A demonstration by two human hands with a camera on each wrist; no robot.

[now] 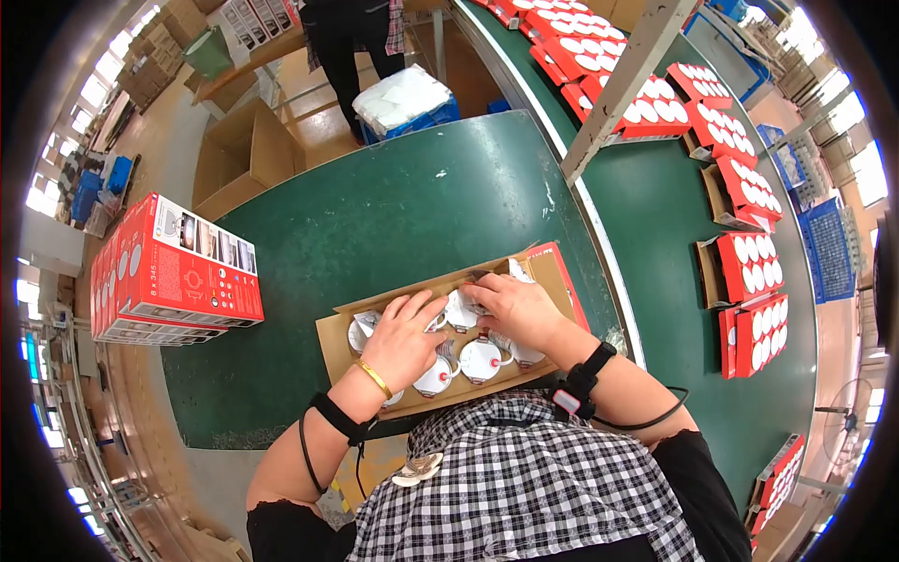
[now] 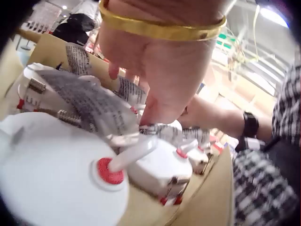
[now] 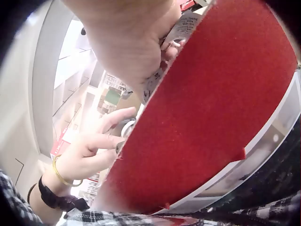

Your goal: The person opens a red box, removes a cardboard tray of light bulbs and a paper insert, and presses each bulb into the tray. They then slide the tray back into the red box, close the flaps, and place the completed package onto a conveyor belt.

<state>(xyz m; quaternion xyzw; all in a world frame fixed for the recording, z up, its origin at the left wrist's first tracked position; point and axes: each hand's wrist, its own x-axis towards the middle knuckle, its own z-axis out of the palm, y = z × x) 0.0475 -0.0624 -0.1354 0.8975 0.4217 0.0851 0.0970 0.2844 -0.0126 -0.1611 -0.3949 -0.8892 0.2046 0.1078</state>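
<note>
Several round white downlights (image 1: 482,360) with red cable grommets and spring clips fill an open cardboard box (image 1: 335,348) in front of the body. Over its left half lies my left hand (image 1: 405,339), fingers extended down among the lamps. The left wrist view shows its thumb beside printed paper labels (image 2: 89,101), with a downlight (image 2: 56,169) and its white cable (image 2: 136,154) in front. My right hand (image 1: 521,312) bends its fingers and thumb round a downlight (image 1: 461,312) in the back row. The box's red outer side (image 3: 225,94) hides part of that hand in the right wrist view.
Red printed cartons (image 1: 192,267) stand at the left edge of the green table (image 1: 393,197). Beyond a metal post (image 1: 629,89), a green conveyor (image 1: 646,215) carries several red boxes of white discs (image 1: 751,262). A person (image 1: 346,47) stands behind a blue crate (image 1: 412,120).
</note>
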